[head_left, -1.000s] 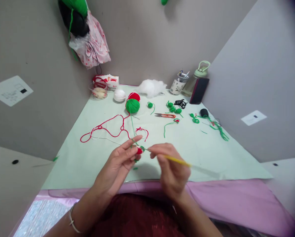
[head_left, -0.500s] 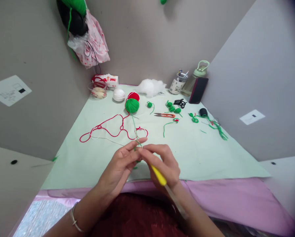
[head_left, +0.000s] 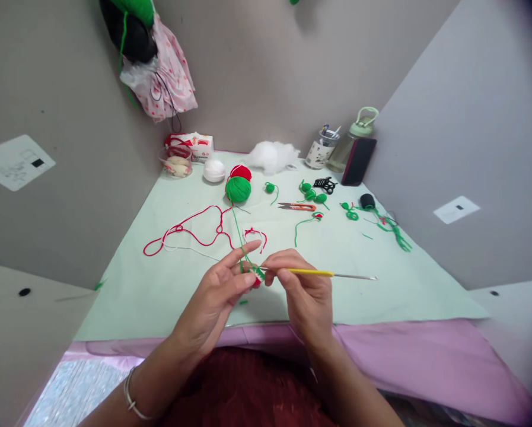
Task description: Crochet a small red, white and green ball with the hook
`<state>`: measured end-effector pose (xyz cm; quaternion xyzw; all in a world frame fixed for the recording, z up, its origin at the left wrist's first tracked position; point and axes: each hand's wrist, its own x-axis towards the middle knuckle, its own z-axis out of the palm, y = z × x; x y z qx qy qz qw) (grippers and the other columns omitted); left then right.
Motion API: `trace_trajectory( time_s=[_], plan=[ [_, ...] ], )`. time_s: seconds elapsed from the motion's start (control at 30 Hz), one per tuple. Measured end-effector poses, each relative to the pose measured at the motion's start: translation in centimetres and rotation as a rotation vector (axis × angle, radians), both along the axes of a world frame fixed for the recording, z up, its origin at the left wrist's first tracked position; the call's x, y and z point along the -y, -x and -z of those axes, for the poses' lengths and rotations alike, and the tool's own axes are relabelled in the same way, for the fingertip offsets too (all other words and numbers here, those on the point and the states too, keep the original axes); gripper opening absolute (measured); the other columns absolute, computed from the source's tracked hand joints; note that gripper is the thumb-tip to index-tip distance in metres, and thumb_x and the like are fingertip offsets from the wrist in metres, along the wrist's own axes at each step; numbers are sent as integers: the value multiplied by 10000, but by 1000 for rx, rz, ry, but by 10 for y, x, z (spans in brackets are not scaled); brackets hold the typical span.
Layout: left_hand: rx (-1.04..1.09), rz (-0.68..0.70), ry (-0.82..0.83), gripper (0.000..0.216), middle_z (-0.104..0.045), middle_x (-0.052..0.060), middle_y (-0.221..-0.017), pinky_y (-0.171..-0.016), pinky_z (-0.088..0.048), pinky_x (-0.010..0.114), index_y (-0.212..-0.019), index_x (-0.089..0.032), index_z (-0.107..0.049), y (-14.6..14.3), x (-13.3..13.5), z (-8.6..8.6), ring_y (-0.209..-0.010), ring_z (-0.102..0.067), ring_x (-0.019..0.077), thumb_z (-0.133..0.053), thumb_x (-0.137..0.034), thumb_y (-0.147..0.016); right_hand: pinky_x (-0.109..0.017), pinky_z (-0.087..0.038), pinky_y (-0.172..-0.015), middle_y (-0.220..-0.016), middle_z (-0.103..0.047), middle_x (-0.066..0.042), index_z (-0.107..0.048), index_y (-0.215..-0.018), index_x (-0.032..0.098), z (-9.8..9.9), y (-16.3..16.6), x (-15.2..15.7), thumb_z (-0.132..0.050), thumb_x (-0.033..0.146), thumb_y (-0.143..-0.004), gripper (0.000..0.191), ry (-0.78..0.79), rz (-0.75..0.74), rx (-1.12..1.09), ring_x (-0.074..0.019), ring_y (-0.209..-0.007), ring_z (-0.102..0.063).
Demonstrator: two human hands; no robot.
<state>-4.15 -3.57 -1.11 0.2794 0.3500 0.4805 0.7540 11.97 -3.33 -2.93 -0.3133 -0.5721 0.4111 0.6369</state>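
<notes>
Fingers of the left hand (head_left: 214, 296) pinch a small crocheted piece (head_left: 257, 277), red, white and green, between thumb and bent fingers, with the index finger stretched out and slightly apart. Fingers of the right hand (head_left: 305, 290) are closed in a pen-like grip around the yellow handle of a crochet hook (head_left: 310, 272). One metal end of the hook points right, over the surface (head_left: 394, 296); the other meets the crocheted piece, though whether it sits inside a stitch is too small to tell. The piece is held above the surface, near the middle of its near edge.

A green strand (head_left: 236, 225) runs from the left hand back to a green yarn ball (head_left: 238, 191), which stands in front of a red yarn ball (head_left: 243, 172). A white ball (head_left: 214, 171) sits to their left, towards the far left corner. Loops of red and white yarn (head_left: 194, 238) spread across the left half. Orange-handled snips (head_left: 298, 207) lie beyond the right hand, with small green balls (head_left: 309, 194) just past them. White stuffing (head_left: 272, 157) rests by the far edge, and a phone (head_left: 358, 163) leans near the far right corner.
</notes>
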Motion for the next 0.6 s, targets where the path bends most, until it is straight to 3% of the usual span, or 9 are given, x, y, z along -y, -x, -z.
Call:
trace_trajectory(
  time_s=[0.17,0.3,0.47,0.6],
  plan=[
    [151,83,50,498,-670,19,-824,-831,-472,275,-1224,-161,-822,4,-4,1,-787,-581,139,-858,-246,-734,-258,-530,-629,-843,-708,-11,-826,-913,246,-1,-4,-4,-720,340,-997,165,195,-37,-237,-106,-644,-612],
    [119,80,23,398,-676,22,-833,-849,-476,279,-1131,-186,-853,3,-3,3,-815,-604,153,-862,-278,-744,-237,-492,-558,-763,-664,-1,-813,-833,225,-5,-4,-6,-770,386,-950,203,316,-101,-335,-95,-582,-550],
    [-109,3,-126,367,-727,9,-935,-918,-471,280,-1171,-296,-835,-3,3,6,-927,-648,161,-897,-298,-809,-285,-534,-709,-885,-738,-27,-834,-942,264,2,-1,-1,-725,362,-993,155,207,-73,-191,-137,-741,-638],
    [-175,-86,-162,350,-714,-6,-937,-860,-484,259,-1175,-327,-831,-2,5,7,-877,-631,137,-892,-305,-831,-293,-518,-725,-909,-759,-24,-834,-989,275,6,-2,1,-693,342,-1019,159,168,-40,-109,-134,-745,-625]
  ],
)
